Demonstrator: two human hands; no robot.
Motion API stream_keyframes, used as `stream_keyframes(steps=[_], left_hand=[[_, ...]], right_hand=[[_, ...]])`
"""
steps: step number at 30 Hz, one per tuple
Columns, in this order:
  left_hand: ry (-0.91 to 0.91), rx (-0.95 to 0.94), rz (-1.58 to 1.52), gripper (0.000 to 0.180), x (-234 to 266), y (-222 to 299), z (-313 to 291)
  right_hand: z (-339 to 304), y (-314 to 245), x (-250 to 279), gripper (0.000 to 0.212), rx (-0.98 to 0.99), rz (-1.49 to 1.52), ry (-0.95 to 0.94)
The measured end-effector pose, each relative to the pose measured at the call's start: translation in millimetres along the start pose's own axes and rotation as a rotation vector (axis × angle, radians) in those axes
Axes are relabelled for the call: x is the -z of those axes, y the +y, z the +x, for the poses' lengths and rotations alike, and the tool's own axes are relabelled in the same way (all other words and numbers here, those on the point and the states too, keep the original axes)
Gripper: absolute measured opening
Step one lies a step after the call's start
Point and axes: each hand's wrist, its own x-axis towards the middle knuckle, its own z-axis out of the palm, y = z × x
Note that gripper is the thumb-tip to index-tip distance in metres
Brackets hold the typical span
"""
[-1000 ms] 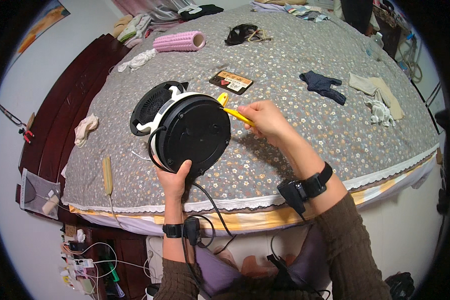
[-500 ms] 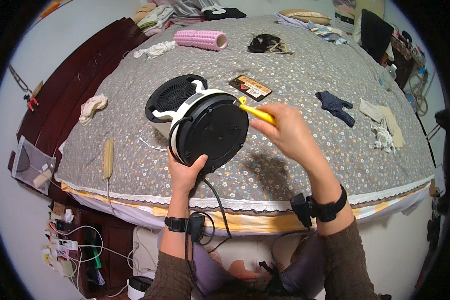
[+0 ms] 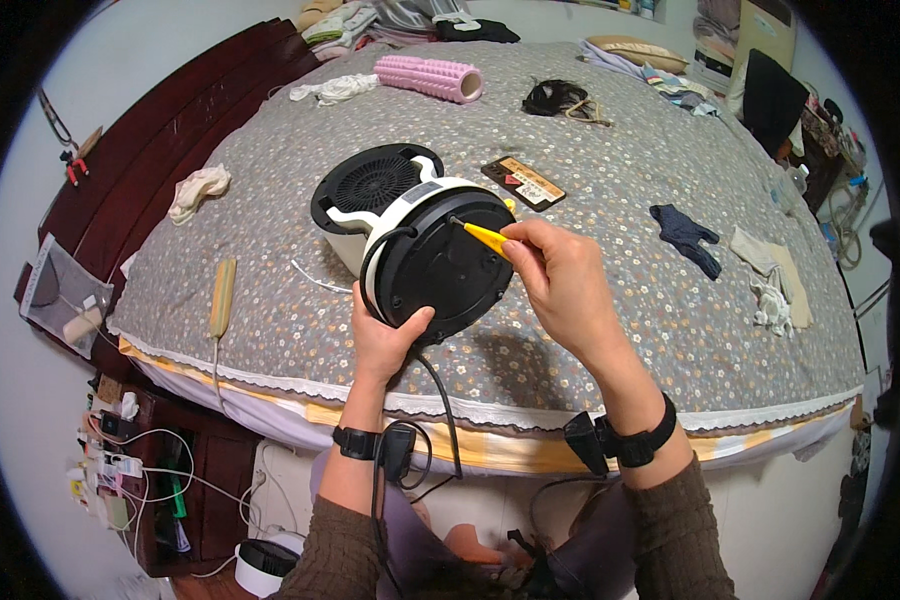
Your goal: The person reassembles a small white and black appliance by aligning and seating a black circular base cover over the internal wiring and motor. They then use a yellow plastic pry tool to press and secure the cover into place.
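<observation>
My left hand (image 3: 388, 335) is closed on the lower side of a white and black appliance (image 3: 450, 275), its thumb on the rim. The appliance lies tilted over the bed, its round black base turned toward me and a black fan grille (image 3: 373, 183) behind. A black cord (image 3: 443, 395) hangs from it past my left wrist. In my right hand (image 3: 562, 280) is a yellow-handled screwdriver (image 3: 486, 240), pinched between thumb and fingers. Its thin metal tip meets the upper part of the black base. Just past the base's right edge shows a small yellow thing (image 3: 511, 206), mostly hidden.
Beyond the appliance lie a dark flat packet (image 3: 523, 183), a pink foam roller (image 3: 428, 78) and a dark hairy bundle (image 3: 555, 98). Small clothes (image 3: 685, 240) are at the right. A yellowish stick with a cord (image 3: 222, 298) lies left. Cables (image 3: 160, 470) crowd the lower left.
The screwdriver tip has shifted left from near the base's upper right rim to a spot farther in on its face. My left hand keeps its grip. The whole view has shifted slightly.
</observation>
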Motion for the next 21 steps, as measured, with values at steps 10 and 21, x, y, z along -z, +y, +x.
stream_keyframes(steps=[10, 21], left_hand=[[0.007, -0.017, 0.068, 0.07, 1.4, -2.9, 0.3], [0.006, -0.022, 0.073, 0.07, 1.2, 0.4, 0.2]], right_hand=[[-1.0, 2.8, -2.1, 0.017, -0.051, 0.051, -0.026], [1.5, 10.1, -4.3, 0.02, -0.294, 0.27, -0.117]])
